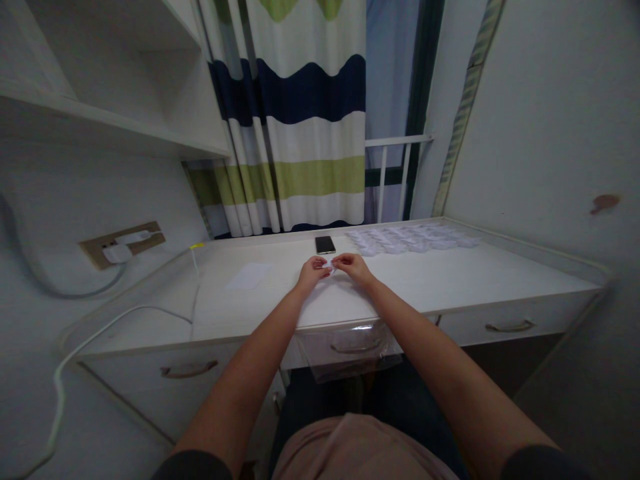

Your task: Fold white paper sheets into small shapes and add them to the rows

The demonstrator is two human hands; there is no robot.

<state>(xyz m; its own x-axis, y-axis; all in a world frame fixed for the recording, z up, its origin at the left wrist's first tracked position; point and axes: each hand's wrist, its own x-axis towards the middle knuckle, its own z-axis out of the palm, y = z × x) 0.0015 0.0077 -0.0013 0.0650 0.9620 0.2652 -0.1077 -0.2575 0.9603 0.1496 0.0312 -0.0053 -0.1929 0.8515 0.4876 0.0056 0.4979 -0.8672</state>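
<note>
Right at the centre of the frame, here's the action: the left hand (313,271) and the right hand (351,265) meet over the white tabletop (280,308), and between their fingertips sits a small white piece (329,266), too tiny to make out as paper, cloth or plastic. The grip on both sides looks closed, left fingers curled in on it, right thumb and finger pinched together at its other edge; exactly how each fingertip presses is hard to tell at this size. Just beyond the hands lies a dark-screened smartphone (325,245), flat and untouched. Look to the right of centre, toward the back edge: rows of crinkled whitish bundles (411,239), laid side by side, nobody touching them. Over to the left of centre, a pale flat sheet (249,275) rests alone, well apart from the fingers. Down at lower centre, clear plastic film (350,353) hangs over the front edge, across a drawer front. So the step in hand, I'd judge, is close two-handed fingertip work on that one piece, and it's unfinished while both hands are on it. The next move calls for a light, steady pinch from one side, leaving the other free to adjust.
</note>
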